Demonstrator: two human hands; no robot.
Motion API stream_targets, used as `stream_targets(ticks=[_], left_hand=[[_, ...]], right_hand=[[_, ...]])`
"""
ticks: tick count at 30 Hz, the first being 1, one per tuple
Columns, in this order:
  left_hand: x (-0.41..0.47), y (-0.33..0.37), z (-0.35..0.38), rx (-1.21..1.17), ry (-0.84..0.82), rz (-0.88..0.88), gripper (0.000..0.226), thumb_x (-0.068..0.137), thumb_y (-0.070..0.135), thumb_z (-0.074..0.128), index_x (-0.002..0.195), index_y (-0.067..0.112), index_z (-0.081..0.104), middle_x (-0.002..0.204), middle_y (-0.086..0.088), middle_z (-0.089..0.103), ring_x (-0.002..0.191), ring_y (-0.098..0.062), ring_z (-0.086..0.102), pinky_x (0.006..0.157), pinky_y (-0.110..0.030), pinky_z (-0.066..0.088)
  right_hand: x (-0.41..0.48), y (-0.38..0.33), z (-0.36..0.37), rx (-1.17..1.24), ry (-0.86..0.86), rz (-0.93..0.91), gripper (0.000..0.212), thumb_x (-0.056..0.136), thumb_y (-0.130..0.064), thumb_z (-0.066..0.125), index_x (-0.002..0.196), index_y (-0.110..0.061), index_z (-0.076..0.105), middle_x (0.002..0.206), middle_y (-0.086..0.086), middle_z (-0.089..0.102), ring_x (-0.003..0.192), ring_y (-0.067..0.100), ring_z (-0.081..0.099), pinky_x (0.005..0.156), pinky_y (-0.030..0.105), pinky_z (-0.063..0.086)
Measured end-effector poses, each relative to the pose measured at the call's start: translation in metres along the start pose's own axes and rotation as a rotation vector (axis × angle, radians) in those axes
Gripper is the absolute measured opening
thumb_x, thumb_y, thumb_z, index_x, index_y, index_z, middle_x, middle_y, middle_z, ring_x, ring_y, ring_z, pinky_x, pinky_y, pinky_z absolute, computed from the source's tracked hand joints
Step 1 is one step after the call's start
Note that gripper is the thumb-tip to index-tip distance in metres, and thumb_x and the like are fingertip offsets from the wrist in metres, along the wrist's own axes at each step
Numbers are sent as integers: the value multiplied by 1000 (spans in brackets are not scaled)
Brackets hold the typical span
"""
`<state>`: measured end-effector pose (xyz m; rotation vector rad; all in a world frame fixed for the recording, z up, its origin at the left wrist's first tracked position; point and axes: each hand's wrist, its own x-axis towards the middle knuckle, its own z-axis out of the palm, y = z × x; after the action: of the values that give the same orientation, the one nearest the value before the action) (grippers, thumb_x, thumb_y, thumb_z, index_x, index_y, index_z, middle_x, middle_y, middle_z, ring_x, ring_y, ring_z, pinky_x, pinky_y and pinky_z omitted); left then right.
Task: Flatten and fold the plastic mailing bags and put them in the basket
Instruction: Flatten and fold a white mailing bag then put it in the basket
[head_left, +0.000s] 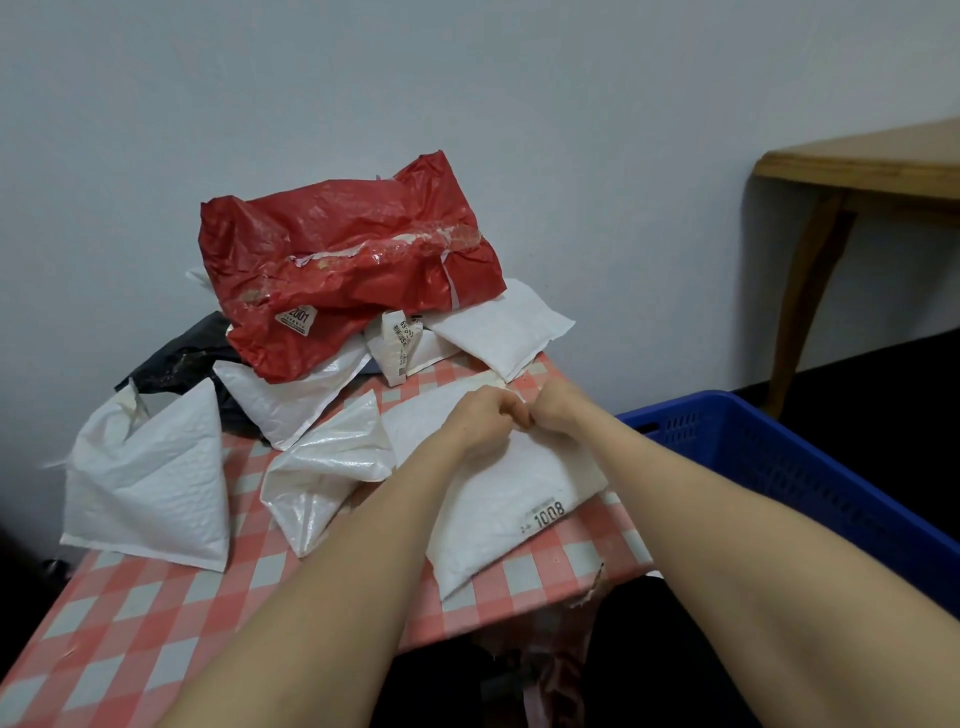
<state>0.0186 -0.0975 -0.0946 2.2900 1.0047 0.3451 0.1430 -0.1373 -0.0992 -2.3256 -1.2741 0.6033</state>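
A white padded mailing bag (511, 499) with a "1008" label lies on the red-and-white checked table (171, 613). My left hand (480, 415) and my right hand (553, 408) meet at its far edge, knuckles almost touching, and both pinch that edge. A large crumpled red mailing bag (343, 270) tops a pile at the back. Other white bags lie around: one puffed up at the left (150, 478), a shiny one (327, 467) by my left forearm, more under the red one (498, 327). The blue basket (795, 467) stands to the right, below the table.
A black bag (182, 358) lies at the back left under the pile. A wooden table (857, 171) stands at the far right against the pale wall. The tablecloth's right corner is torn (592, 587). The floor is dark.
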Motion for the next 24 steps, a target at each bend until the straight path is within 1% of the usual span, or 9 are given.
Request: stream_targets(ticks=[3, 5, 9, 15, 17, 19, 20, 22, 24], left_hand=[[-7, 1, 1, -8, -1, 1, 47, 74, -10, 37, 79, 23, 71, 98, 2, 70, 105, -17, 61, 95, -28, 46], [-10, 3, 0, 4, 59, -13, 43, 78, -7, 40, 88, 21, 71, 107, 1, 68, 110, -18, 59, 97, -31, 45], [-10, 4, -6, 160, 328, -110, 36, 87, 5, 43, 115, 18, 61, 131, -6, 53, 122, -25, 47, 102, -39, 39], [-12, -2, -11, 190, 344, -306, 49, 91, 10, 40, 140, 12, 39, 146, -15, 31, 135, -34, 29, 110, -41, 28], [-10, -9, -9, 149, 261, -390, 54, 92, 10, 36, 146, 14, 29, 151, -17, 26, 141, -34, 21, 112, -43, 26], [-12, -14, -7, 89, 209, -468, 55, 93, 10, 33, 147, 19, 25, 151, -17, 24, 138, -37, 27, 110, -45, 30], [-13, -17, -6, 79, 210, -488, 55, 93, 11, 32, 147, 21, 25, 151, -16, 24, 135, -37, 32, 108, -46, 33], [-13, -22, -6, 89, 226, -496, 53, 95, 15, 32, 147, 25, 27, 151, -13, 25, 132, -36, 36, 107, -44, 32], [-7, -28, -9, 52, 220, -443, 50, 97, 17, 33, 146, 23, 31, 152, -10, 28, 133, -33, 37, 108, -39, 32]], right_hand=[[-11, 7, 2, 109, -76, 69, 21, 87, -27, 64, 91, -9, 53, 103, 10, 62, 100, 30, 62, 88, 38, 52], [-16, 8, 0, 198, -129, 78, 17, 90, -22, 61, 86, -8, 53, 99, 12, 64, 95, 30, 64, 84, 37, 53], [-34, 7, -16, 422, -160, 75, 16, 89, -12, 59, 76, -11, 50, 70, 5, 54, 58, 18, 51, 54, 24, 42], [-53, 18, -32, 446, -87, 156, 15, 89, -6, 49, 75, -8, 44, 65, 6, 39, 54, 18, 35, 51, 25, 31], [-59, 19, -33, 398, -90, 143, 10, 95, -9, 46, 100, -3, 53, 78, 7, 46, 64, 18, 40, 56, 26, 32], [-56, 20, -29, 404, -69, 100, 39, 102, -21, 40, 139, -11, 41, 106, 12, 54, 83, 22, 46, 71, 29, 39], [-51, 21, -24, 386, -43, 77, 43, 104, -27, 35, 146, -18, 33, 113, 14, 53, 88, 24, 46, 77, 31, 40], [-44, 19, -17, 357, 5, 38, 32, 105, -21, 30, 134, -27, 39, 97, 9, 51, 79, 22, 46, 71, 27, 40], [-30, 19, -8, 289, 27, 77, 16, 101, -6, 31, 103, -19, 41, 76, -1, 38, 67, 16, 40, 58, 22, 33]])
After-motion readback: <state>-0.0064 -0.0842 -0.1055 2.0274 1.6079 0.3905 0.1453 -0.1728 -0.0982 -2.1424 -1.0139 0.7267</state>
